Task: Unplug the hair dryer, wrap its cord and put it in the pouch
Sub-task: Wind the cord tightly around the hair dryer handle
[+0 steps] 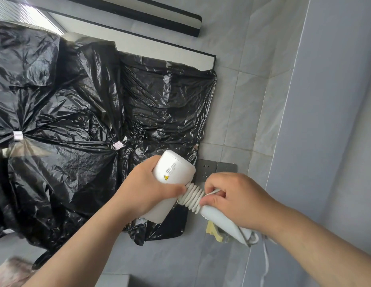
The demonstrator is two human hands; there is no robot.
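left hand [147, 189] wrapped round the white hair dryer [174, 171], held up by the wall socket [207, 169]. right hand [236, 197] pinches the cord [190, 196] coiled on its handle, pouch [223, 222] tucked under that palm, dryer outside it.

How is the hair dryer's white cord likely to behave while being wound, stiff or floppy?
Probably pliable: the cord lies in tight, even coils. Its loose tail below the right hand hangs slack, so it is likely floppy. The coils may spring loose if released, as only that hand's pinch seems to hold them.
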